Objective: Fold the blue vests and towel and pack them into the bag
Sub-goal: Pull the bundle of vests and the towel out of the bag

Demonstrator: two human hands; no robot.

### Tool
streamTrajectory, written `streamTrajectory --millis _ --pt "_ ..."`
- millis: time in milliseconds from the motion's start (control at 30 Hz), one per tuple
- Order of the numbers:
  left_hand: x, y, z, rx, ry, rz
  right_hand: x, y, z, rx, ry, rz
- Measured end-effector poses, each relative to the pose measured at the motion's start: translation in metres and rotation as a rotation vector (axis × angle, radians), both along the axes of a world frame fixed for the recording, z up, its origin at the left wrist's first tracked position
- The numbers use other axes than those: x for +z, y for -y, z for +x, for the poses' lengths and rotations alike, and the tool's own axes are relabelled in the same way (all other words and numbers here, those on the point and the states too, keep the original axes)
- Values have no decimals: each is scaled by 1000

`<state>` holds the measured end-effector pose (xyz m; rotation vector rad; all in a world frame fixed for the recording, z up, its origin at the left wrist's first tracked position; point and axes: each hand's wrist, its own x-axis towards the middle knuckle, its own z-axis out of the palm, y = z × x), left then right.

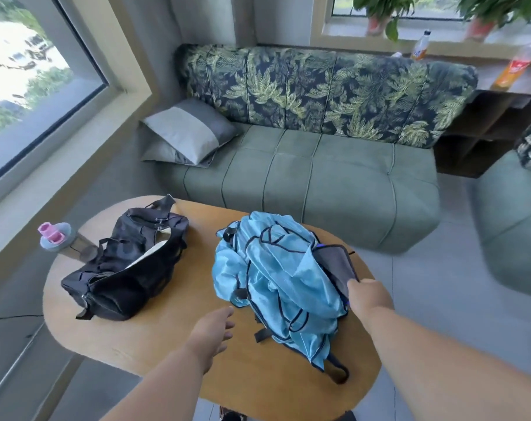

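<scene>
On the table (154, 344), the unzipped bag (127, 265) gapes; right hand (369, 296) pinches the towel (337, 265).

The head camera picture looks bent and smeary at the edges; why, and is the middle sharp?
Head view: wide-angle lens bows the window frame and table; the right-edge bottles smear with blur; the blue vests are fairly sharp; daylight is soft, shadows faint.

A green sofa (318, 183) with a leaf-print backrest (318, 92) stands behind a rounded wooden table (154, 338). A grey cushion (188, 132) lies at its left end. Daylight enters a large window (30, 77); potted plants (379, 13) line the sill.
</scene>
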<state>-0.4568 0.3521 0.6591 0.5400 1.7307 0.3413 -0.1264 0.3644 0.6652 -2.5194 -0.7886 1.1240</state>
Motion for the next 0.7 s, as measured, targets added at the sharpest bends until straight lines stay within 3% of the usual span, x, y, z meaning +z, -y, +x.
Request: streamTrajectory --millis 200,333,567,700 --pt "-19 -62 -9 -328 26 -67 -47 24 -26 -59 29 -258" --pt "-35 -97 -13 -549 24 -47 -76 32 -45 -103 61 -296" --pt "-74 -108 -22 -586 32 -97 -106 57 -67 -98 27 -459" --pt "-90 -96 -31 -634 20 -131 -110 71 -75 -134 15 -415"
